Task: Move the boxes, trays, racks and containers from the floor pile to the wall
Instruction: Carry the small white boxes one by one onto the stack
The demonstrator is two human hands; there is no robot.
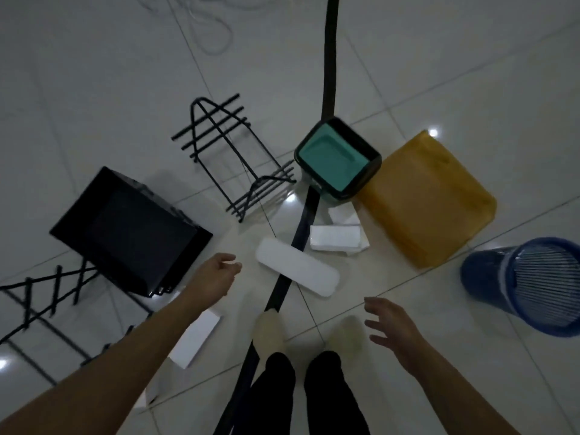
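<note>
Both hands empty, fingers relaxed: left hand (216,276) near a white tray (296,271), right hand (392,331) above floor tiles (408,73)

Blue basket (533,287) partly beyond the right edge; white box (201,337) half behind a forearm (135,356)

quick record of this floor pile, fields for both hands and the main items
left hand: open, holds nothing, just short of white oblong tray
right hand: open, holds nothing
black wire rack: on floor beyond left hand
black tray: left of black wire rack
teal-lined container: centre, beside yellow box
blue basket: right, lying on its side
</note>
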